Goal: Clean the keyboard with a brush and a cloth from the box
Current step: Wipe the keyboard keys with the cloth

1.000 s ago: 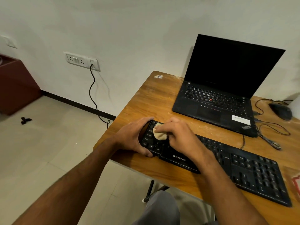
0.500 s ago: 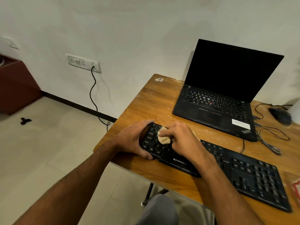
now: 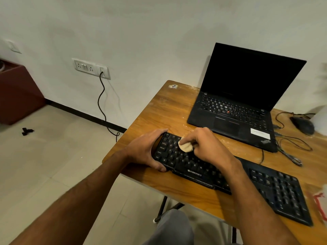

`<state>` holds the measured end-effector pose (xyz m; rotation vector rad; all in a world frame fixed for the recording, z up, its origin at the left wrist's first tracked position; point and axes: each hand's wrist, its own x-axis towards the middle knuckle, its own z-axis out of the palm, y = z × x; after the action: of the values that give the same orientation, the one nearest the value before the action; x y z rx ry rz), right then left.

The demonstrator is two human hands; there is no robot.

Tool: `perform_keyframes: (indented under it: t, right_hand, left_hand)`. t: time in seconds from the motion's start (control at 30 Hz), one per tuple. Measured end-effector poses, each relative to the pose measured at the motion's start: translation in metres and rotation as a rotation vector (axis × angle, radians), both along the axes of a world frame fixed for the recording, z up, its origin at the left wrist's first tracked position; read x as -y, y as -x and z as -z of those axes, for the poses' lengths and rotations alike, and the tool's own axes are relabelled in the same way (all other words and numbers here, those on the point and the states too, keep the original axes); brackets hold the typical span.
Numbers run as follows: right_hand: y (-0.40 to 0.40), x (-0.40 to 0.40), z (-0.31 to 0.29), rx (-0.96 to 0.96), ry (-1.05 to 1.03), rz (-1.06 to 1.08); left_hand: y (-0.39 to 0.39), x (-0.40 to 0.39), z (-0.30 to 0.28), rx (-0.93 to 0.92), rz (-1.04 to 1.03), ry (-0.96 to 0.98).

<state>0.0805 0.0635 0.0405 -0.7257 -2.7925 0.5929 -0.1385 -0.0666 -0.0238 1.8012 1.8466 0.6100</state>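
Note:
A black keyboard (image 3: 276, 190) lies slantwise along the front of the wooden table (image 3: 164, 110). My left hand (image 3: 146, 151) grips the keyboard's left end, thumb at the front edge and fingers over the back. My right hand (image 3: 207, 147) is closed on a small beige cloth (image 3: 185, 147) and presses it onto the keys near the left end. Most of the cloth is hidden inside my fist. No brush or box is in view.
An open black laptop (image 3: 235, 112) stands behind the keyboard. A black mouse (image 3: 303, 125) and loose cables (image 3: 292, 147) lie at the right. A red and white item (image 3: 320, 204) sits at the table's right edge. A wall socket (image 3: 91, 68) with a cord hangs left.
My right hand with the cloth has shifted slightly along the left keys, a little away from me. My left hand keeps the same hold. The camera has tilted a bit.

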Motion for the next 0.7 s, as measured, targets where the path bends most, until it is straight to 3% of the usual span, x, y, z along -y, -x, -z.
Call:
perform_keyframes:
  t: [0.1, 0.23, 0.47, 0.7]
  right_hand:
    - [0.009, -0.004, 0.004, -0.108, -0.034, 0.087]
    - [0.026, -0.001, 0.017, -0.1, -0.065, -0.05]
    - [-0.007, -0.022, 0.011, 0.076, -0.115, 0.036]
    - [0.019, -0.011, 0.022, -0.038, -0.089, -0.08]
  left_hand:
    - [-0.009, -0.004, -0.005, -0.029, 0.05, 0.045]
    - [-0.023, -0.014, -0.011, -0.106, 0.06, 0.053]
    - [-0.019, -0.011, -0.007, -0.015, 0.0, 0.017]
    - [-0.019, -0.008, -0.005, 0.041, -0.019, 0.001]
